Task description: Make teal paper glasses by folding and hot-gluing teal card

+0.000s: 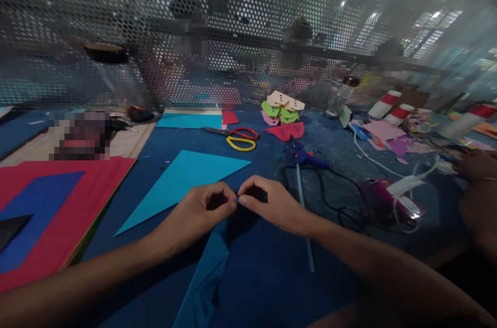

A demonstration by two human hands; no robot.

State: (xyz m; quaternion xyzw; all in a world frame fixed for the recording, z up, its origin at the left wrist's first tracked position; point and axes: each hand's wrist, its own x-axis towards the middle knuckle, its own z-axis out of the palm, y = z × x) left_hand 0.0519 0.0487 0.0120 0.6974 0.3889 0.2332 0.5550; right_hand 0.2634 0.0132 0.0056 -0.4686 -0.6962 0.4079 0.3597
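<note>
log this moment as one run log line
left hand: pinching folded blue paper | right hand: pinching its tip | table beyond hands: flat blue sheet, scissors, glue gun

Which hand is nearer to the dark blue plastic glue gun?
Right: the right hand is left of the glue gun, on its near side; the left hand is farther left.

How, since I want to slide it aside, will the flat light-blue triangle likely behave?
The light-blue triangle looks thin, so it is probably very light. Its long pointed corner may bend if lifted there. Lying flat on the table, it should likely slide rather than tip.
</note>
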